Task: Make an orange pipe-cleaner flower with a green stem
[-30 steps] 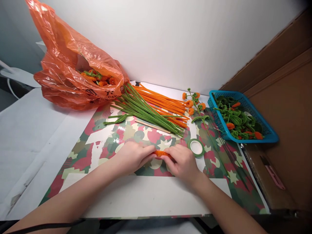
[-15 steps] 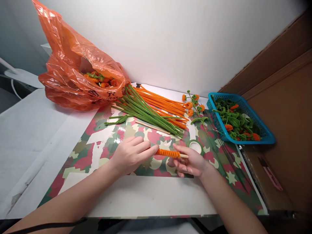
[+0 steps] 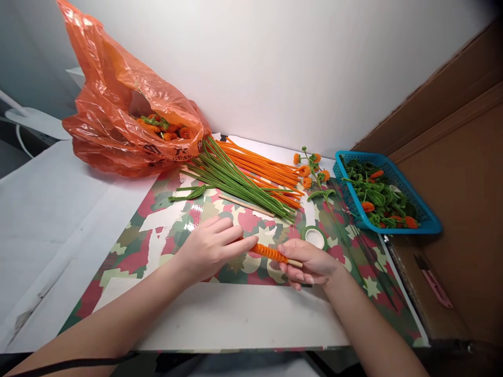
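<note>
Over the bench (image 3: 243, 319), fingers of the left hand (image 3: 210, 246) and right hand (image 3: 314, 262) grasp opposite ends of an orange coil (image 3: 269, 252) spanning between them; a pale stick (image 3: 295, 263) pokes from its end beside the right fingers.

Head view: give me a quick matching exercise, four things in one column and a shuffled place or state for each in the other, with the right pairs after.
Things:
1. Orange coil
2. Green tape roll
3. Blue basket
4. Pink-handled tool

Places and states:
A. Holds green pieces and a few orange ones
B. On the brown surface, nearer the person than the basket
C. Wound around a pale stick
D. Lying just beyond the right hand

Right pairs: 1-C, 2-D, 3-A, 4-B.
</note>
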`<state>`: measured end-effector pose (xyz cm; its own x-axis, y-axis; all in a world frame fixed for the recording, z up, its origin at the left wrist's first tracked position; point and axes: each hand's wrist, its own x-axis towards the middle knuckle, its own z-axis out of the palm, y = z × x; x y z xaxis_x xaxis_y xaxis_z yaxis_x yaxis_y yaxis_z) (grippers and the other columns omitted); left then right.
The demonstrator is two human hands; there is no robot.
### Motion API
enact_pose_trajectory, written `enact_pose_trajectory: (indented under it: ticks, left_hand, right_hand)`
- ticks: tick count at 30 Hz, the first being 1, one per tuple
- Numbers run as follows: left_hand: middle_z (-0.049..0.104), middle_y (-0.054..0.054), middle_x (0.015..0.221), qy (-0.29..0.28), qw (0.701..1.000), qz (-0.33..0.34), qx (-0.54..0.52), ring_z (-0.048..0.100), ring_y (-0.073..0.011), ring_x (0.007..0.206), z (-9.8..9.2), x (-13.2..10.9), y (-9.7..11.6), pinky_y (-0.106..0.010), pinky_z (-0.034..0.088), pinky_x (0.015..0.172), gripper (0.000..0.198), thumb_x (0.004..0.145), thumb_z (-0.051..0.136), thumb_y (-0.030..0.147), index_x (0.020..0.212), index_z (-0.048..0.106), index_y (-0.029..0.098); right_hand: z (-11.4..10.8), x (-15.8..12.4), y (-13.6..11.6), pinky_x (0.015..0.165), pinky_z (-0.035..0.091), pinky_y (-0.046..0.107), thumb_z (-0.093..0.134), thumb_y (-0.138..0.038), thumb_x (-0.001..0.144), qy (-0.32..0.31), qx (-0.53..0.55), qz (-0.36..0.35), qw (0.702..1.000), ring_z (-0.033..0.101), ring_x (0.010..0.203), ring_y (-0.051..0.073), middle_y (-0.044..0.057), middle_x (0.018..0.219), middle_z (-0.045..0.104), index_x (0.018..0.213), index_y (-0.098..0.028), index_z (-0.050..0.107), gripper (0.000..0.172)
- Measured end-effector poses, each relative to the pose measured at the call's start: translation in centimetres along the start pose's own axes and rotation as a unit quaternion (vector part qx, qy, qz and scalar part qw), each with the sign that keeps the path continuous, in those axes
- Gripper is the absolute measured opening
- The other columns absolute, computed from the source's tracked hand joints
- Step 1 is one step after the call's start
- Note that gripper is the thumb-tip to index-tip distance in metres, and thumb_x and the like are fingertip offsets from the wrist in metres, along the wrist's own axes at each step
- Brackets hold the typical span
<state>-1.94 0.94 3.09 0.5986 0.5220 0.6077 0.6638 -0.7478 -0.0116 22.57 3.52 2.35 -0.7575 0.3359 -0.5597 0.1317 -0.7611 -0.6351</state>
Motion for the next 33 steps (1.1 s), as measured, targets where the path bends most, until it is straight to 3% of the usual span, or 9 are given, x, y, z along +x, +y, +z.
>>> enact_pose_trajectory:
  ticks: [4, 9, 13, 18, 22, 24, 26, 29, 33]
  left_hand:
    - [0.053, 0.002, 0.062, -0.022, 1.0, 0.002, -0.014, 0.037, -0.0132, 0.056, -0.1, 0.2, -0.2, -0.028, 0.026, 0.054, 0.019, 0.093, 0.045, 0.014, 0.093, 0.061, 0.024]
    - [0.055, 0.002, 0.06, -0.074, 0.997, 0.011, -0.033, 0.04, -0.012, 0.053, 0.0, 0.0, -0.4, -0.028, 0.026, 0.053, 0.024, 0.098, 0.041, 0.024, 0.086, 0.062, 0.02]
    - [0.061, 0.002, 0.062, -0.123, 0.99, -0.028, -0.064, 0.047, -0.0117, 0.052, 0.3, -0.5, -0.5, -0.027, 0.028, 0.052, 0.033, 0.099, 0.036, 0.031, 0.081, 0.061, 0.019]
    - [0.063, 0.003, 0.063, -0.186, 0.971, -0.085, -0.123, 0.053, -0.0105, 0.05, 0.3, -0.9, -0.6, -0.026, 0.028, 0.048, 0.035, 0.1, 0.034, 0.034, 0.08, 0.059, 0.019]
    - [0.061, 0.004, 0.062, -0.191, 0.969, -0.097, -0.125, 0.053, -0.0102, 0.05, 0.3, -0.9, -0.6, -0.026, 0.027, 0.047, 0.033, 0.099, 0.036, 0.035, 0.08, 0.058, 0.02]
    - [0.06, 0.003, 0.063, -0.163, 0.978, -0.085, -0.101, 0.052, -0.0104, 0.052, 0.4, -0.8, -0.5, -0.026, 0.027, 0.048, 0.033, 0.1, 0.035, 0.034, 0.083, 0.059, 0.02]
    - [0.057, 0.003, 0.062, -0.128, 0.988, -0.06, -0.064, 0.05, -0.0109, 0.053, 0.5, -0.6, -0.2, -0.026, 0.028, 0.049, 0.033, 0.1, 0.034, 0.032, 0.083, 0.06, 0.02]
    - [0.055, 0.002, 0.062, -0.092, 0.995, -0.014, -0.026, 0.046, -0.0121, 0.054, 0.5, -0.3, 0.4, -0.027, 0.029, 0.05, 0.03, 0.099, 0.036, 0.027, 0.083, 0.06, 0.02]
    - [0.057, 0.002, 0.064, -0.074, 0.997, 0.015, -0.027, 0.044, -0.0134, 0.057, 0.5, -0.1, 0.9, -0.027, 0.028, 0.051, 0.021, 0.097, 0.039, 0.02, 0.088, 0.059, 0.019]
  right_hand:
    - [0.2, 0.0, -0.1, 0.038, 0.045, 0.017, 0.068, -0.055, 0.076, 0.01, -0.06, -0.004, 0.998, 0.036, 0.027, 0.003, -0.007, 0.037, 0.049, 0.067, -0.011, 0.059, 0.046]
    - [0.9, 0.2, -0.1, 0.035, 0.037, 0.015, 0.069, -0.053, 0.075, 0.115, -0.172, -0.045, 0.977, 0.046, 0.032, 0.005, -0.004, 0.045, 0.057, 0.066, -0.013, 0.057, 0.043]
    - [1.5, 0.5, 0.1, 0.037, 0.038, 0.016, 0.067, -0.048, 0.078, 0.192, -0.233, -0.098, 0.948, 0.051, 0.036, 0.007, -0.002, 0.049, 0.058, 0.066, -0.014, 0.058, 0.037]
    - [1.7, 0.6, 0.5, 0.044, 0.039, 0.02, 0.06, -0.034, 0.084, 0.236, -0.396, -0.203, 0.864, 0.052, 0.044, 0.009, -0.001, 0.053, 0.058, 0.064, -0.016, 0.06, 0.027]
    - [1.7, 0.6, 0.6, 0.05, 0.038, 0.022, 0.057, -0.031, 0.087, 0.243, -0.481, -0.264, 0.8, 0.051, 0.05, 0.01, 0.001, 0.055, 0.059, 0.063, -0.016, 0.06, 0.028]
    - [1.6, 0.5, 0.6, 0.05, 0.037, 0.022, 0.056, -0.032, 0.088, 0.243, -0.465, -0.256, 0.812, 0.051, 0.052, 0.01, 0.002, 0.058, 0.06, 0.069, -0.016, 0.062, 0.026]
    - [1.6, 0.3, 0.6, 0.049, 0.038, 0.021, 0.055, -0.034, 0.089, 0.214, -0.406, -0.222, 0.86, 0.052, 0.053, 0.01, 0.002, 0.063, 0.062, 0.079, -0.016, 0.064, 0.023]
    - [1.4, 0.1, 0.5, 0.049, 0.04, 0.02, 0.054, -0.037, 0.09, 0.114, -0.286, -0.149, 0.94, 0.052, 0.05, 0.008, 0.0, 0.064, 0.062, 0.092, -0.015, 0.064, 0.024]
    - [1.1, 0.3, 0.4, 0.044, 0.041, 0.018, 0.058, -0.044, 0.087, -0.003, -0.167, -0.077, 0.983, 0.05, 0.041, 0.007, -0.001, 0.056, 0.06, 0.091, -0.01, 0.062, 0.034]
